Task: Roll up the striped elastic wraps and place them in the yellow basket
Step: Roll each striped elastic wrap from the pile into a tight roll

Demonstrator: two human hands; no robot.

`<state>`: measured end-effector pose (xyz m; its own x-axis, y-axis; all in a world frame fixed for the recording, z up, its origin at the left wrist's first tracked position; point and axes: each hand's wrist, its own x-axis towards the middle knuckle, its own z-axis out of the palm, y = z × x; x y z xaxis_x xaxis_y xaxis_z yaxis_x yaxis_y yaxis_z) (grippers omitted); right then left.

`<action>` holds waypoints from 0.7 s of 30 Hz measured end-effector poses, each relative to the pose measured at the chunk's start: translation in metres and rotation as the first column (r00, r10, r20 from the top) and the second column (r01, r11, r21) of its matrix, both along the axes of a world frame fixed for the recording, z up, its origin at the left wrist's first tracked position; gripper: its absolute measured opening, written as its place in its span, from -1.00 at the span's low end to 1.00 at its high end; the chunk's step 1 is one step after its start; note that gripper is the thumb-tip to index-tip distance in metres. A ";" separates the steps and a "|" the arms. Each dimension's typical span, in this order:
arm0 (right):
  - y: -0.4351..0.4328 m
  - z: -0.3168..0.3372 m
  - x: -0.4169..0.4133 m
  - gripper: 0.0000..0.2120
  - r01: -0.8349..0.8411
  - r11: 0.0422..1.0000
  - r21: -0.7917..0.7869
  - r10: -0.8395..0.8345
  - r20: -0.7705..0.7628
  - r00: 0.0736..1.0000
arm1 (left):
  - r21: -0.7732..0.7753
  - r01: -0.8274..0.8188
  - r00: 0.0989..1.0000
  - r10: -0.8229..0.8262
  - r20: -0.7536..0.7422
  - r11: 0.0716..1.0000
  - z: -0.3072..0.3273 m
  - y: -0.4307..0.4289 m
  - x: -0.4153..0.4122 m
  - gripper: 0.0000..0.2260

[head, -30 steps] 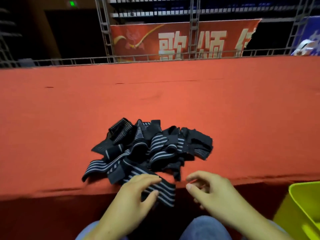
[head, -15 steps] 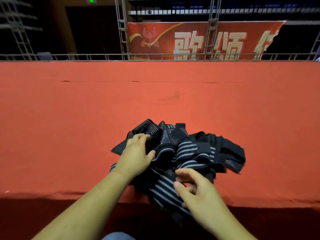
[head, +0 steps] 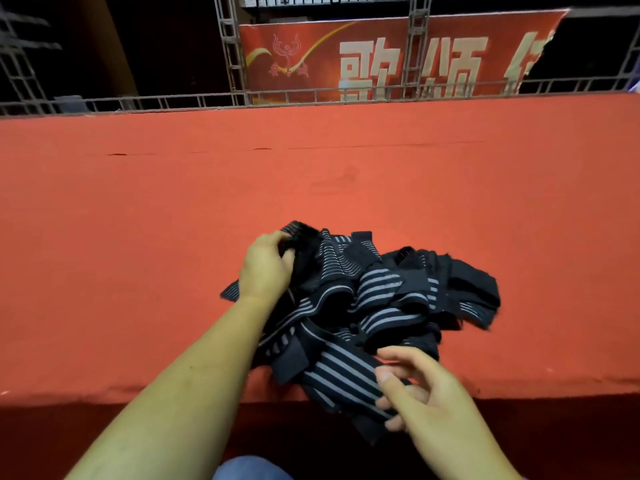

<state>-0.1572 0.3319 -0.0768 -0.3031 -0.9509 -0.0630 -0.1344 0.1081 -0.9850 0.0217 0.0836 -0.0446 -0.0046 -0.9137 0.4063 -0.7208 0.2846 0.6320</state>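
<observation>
The wraps (head: 367, 299) lie in one tangled heap on the red bench (head: 138, 237), close to its near edge, with one striped end hanging over that edge. The left hand (head: 265, 268) is closed on a dark band at the far left of the heap; the right hand (head: 426, 400) has its grip clamped on the overhanging striped end, thumb on top and fingers beneath. The basket is not in view. Because the bands are looped through one another, a pull on either held end could drag the whole heap along, and neighbouring wraps could be tipped off the bench edge; it cannot be told whether both hands hold the same wrap, so a roll could be started on two different pieces. Compared with half a second ago, the left hand has been pushed further up and deeper into the heap, while the right hand's hold on the near end is little changed.
</observation>
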 end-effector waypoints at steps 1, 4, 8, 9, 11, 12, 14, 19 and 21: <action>0.000 -0.002 0.002 -0.82 0.005 1.000 0.011 -0.005 0.030 1.000 | -0.024 -0.003 0.996 0.001 -0.088 1.000 0.004 -0.002 0.005 -0.78; -0.001 -0.006 0.005 -0.83 0.005 1.000 0.018 -0.007 0.086 0.996 | -0.091 -0.016 0.951 -0.013 -0.309 0.996 0.020 -0.001 0.016 -0.86; 0.000 -0.010 0.012 -0.81 -0.027 0.999 0.042 0.023 0.104 0.994 | -0.139 0.010 0.877 -0.075 -0.475 0.990 0.037 0.010 0.023 -0.90; 0.000 -0.010 0.014 -0.80 -0.042 0.998 0.044 0.038 0.104 0.994 | -0.144 0.008 0.852 -0.082 -0.518 0.990 0.041 0.012 0.025 -0.90; -0.002 -0.006 0.019 -0.78 -0.078 0.996 0.046 0.073 0.100 0.992 | -0.149 0.027 0.829 -0.105 -0.550 0.989 0.050 0.016 0.026 -0.90; -0.005 -0.002 0.023 -0.76 -0.097 0.994 0.044 0.094 0.078 0.993 | -0.142 0.059 0.827 -0.128 -0.547 0.988 0.053 0.018 0.025 -0.89; -0.014 0.008 0.030 -0.68 -0.139 0.990 0.028 0.140 -0.042 0.989 | -0.099 0.160 0.812 -0.188 -0.552 0.982 0.055 0.025 0.019 -0.89; -0.061 0.038 0.041 -0.37 -0.077 0.993 -0.084 0.095 0.236 0.967 | 0.019 0.434 0.835 -0.394 -0.384 0.901 0.039 0.063 0.006 -0.85; -0.074 0.047 0.035 -0.36 -0.058 0.996 -0.073 0.087 0.491 0.867 | 0.056 0.495 0.846 -0.466 -0.258 0.867 0.022 0.081 0.007 -0.78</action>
<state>-0.1217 0.2580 -0.0303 -0.1762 -0.9751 -0.1344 0.3644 0.0622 -0.9291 0.0283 0.1641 -0.0223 -0.3753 -0.8616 0.3418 -0.3441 0.4719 0.8117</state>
